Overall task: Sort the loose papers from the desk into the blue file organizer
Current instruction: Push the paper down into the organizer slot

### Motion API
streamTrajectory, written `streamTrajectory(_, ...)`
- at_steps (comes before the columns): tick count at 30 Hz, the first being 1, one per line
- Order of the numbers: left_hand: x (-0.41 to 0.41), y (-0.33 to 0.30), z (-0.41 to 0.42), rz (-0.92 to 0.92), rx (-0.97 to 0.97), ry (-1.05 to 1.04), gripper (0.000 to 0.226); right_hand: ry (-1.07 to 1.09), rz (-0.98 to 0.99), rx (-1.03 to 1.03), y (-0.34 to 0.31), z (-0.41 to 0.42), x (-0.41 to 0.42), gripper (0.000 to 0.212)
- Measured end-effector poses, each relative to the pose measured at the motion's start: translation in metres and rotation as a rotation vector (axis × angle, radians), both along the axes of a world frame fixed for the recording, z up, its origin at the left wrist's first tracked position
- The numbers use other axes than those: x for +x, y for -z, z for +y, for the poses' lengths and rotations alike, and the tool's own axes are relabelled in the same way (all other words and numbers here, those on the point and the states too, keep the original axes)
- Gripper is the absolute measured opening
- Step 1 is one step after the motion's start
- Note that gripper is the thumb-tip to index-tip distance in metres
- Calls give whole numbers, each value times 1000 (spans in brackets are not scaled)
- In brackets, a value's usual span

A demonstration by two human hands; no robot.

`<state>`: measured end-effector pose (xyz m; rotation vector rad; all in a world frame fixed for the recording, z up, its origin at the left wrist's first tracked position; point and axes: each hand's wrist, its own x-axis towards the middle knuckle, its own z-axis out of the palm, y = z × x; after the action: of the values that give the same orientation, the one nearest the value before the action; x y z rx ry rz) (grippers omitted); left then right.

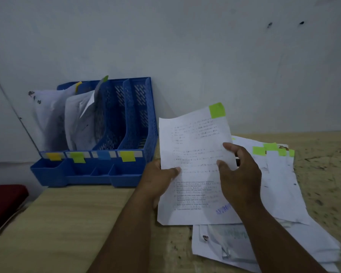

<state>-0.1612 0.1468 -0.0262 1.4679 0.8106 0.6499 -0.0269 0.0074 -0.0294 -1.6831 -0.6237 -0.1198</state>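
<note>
A printed white sheet (pixel 193 146) with a green sticky tab at its top right corner is lifted above the desk. My left hand (pixel 159 180) pinches its left edge, thumb on top. My right hand (pixel 238 174) grips its right edge, fingers curled over the front. The blue file organizer (pixel 130 123) stands against the wall at the left, with coloured tabs on its front labels. Its two left slots hold papers (pixel 75 119); the two right slots look empty. A loose pile of papers (pixel 280 186) with green tabs lies on the desk under and right of my right hand.
The wooden desk (pixel 67 223) runs from the organizer toward me, its right part speckled. A dark red object (pixel 4 203) sits off the desk's left edge. The wall (pixel 185 46) stands close behind everything.
</note>
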Motion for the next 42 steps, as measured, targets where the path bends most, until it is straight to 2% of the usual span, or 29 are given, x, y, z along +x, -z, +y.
streamTrajectory(5,-11,-18,2,-87,194,-135,22,-80,-21,-72,-12,10,-6,42)
streamTrajectory(9,-20,-34,5,-205,200,-188,22,-157,-58,-155,-22,19,-12,37)
streamTrajectory(12,-25,-42,8,-165,209,-95,34,-202,-73,-169,-33,29,-18,36)
streamTrajectory(16,-32,-49,13,-108,293,-76,26,-243,-88,-153,-47,47,-27,39)
streamTrajectory(20,-46,-62,28,-166,401,-222,19,-290,-104,-124,-59,63,-36,41)
streamTrajectory(25,-65,-81,53,-164,500,-415,32,-363,-103,-159,-68,83,-49,49)
streamTrajectory(29,-76,-89,82,-117,526,-522,18,-376,-118,-178,-72,96,-59,49)
streamTrajectory(33,-82,-90,114,11,584,-684,3,-418,-145,-170,-71,110,-64,47)
streamTrajectory(37,-85,-92,135,96,663,-799,21,-455,-159,-160,-71,123,-69,45)
streamTrajectory(42,-94,-99,149,46,740,-957,21,-477,-183,-162,-76,138,-73,43)
